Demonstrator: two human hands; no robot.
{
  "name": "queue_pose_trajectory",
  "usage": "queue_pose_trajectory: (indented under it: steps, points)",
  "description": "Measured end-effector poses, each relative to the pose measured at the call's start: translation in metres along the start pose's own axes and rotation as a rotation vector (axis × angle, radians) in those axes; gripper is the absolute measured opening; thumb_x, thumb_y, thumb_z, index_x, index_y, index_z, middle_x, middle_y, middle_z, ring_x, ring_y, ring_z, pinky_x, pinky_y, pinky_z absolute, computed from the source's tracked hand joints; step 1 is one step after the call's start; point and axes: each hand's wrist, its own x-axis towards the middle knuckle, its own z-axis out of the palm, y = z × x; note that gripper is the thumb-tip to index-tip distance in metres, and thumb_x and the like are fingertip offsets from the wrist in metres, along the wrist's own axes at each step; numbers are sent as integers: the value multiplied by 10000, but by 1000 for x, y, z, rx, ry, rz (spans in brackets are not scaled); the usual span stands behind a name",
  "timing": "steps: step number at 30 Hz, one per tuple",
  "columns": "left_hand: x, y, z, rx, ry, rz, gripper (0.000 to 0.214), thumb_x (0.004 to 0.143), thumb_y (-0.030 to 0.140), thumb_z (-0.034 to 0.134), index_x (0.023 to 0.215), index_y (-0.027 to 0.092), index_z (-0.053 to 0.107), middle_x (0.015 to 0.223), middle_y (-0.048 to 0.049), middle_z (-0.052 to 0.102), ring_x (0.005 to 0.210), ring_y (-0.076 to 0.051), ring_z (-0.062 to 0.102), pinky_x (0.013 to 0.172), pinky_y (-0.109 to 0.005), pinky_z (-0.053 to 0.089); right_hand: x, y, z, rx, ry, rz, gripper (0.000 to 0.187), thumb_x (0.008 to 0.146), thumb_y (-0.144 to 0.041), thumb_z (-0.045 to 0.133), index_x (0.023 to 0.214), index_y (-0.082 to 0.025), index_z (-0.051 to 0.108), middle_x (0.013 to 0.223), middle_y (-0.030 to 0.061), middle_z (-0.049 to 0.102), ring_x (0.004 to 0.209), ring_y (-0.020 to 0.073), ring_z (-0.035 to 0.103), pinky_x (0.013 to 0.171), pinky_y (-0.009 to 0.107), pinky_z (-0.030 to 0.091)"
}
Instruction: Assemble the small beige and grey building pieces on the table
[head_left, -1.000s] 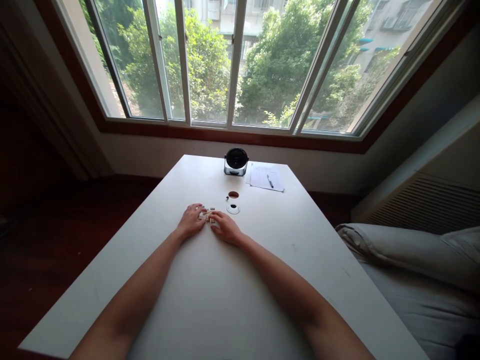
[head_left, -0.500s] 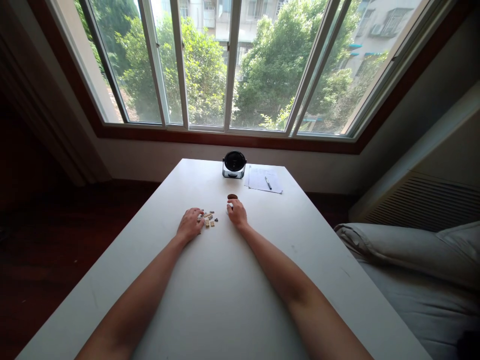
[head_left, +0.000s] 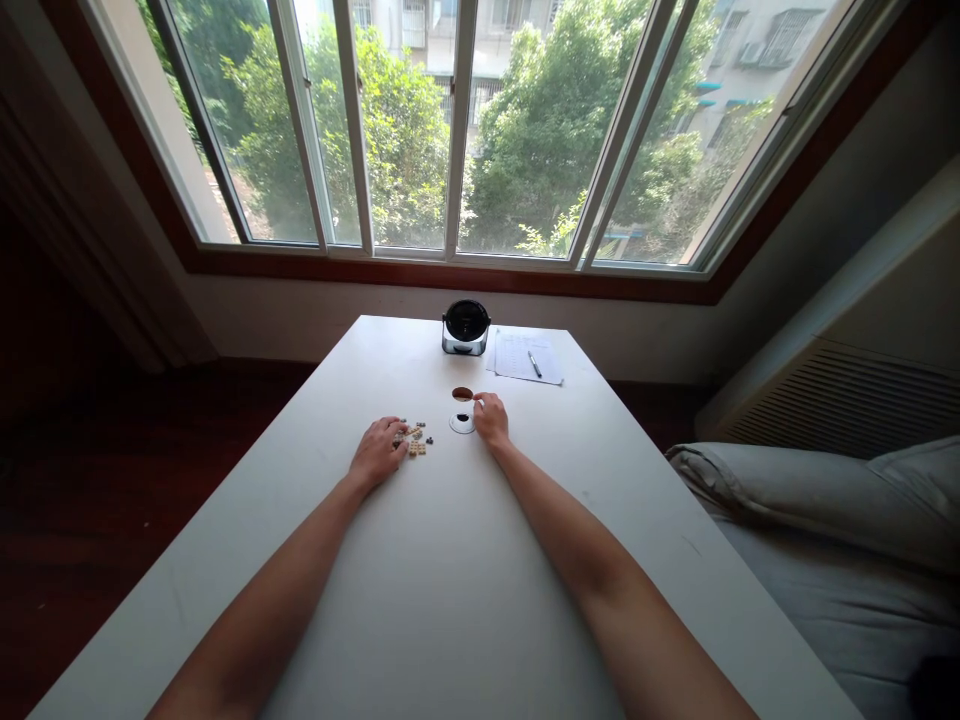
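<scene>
I am watching daylight pouring through the wide window beyond the fingers; dark floor is lying left of them, grey bedding right.

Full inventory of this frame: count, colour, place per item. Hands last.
table: 1, white, centre of view
small bricks: several, tan plus dark bits, mid-table
round disc: 1, clear with dark centre, flat, right of the bricks
small pot: 1, pale with brown top, just behind the disc
fan: 1, black, far table edge
paper sheet: 1, white, right of fan
pen: 1, dark, on the sheet
window: 1, pale frames, trees outside
bedding: 1, grey, right of table
left hand: 1, palm down at the bricks
right hand: 1, at the pot, grip unclear
</scene>
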Motion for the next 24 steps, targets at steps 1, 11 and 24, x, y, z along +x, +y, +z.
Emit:
queue_pose_trajectory:
  steps: [1,11,24]
  points:
    - [0,0,0,-2,-3,0,259,889,307,574,1123,237,660,1309,-83,583,1222,-274,528,1089,-441,426,0,0,0,2,7,3,272,887,-164,428,1026,-179,661,1102,88,646,1035,220,560,935,316,416]
    - [5,-5,0,36,37,-79,258,934,262,500,1136,240,658,1206,-91,589,1134,-264,540,1036,-423,437,-29,-16,-14,-22,-103,-188,179,930,-210,488,979,-203,661,1093,72,635,1012,201,571,894,315,439]
    - [11,-32,-2,-33,32,-128,378,817,71,459,1048,250,700,1148,-59,649,1101,-237,576,1031,-401,433,-96,-81,-8,-50,-469,-785,348,911,-356,642,1246,-265,626,1416,91,526,1268,267,515,1074,419,404]
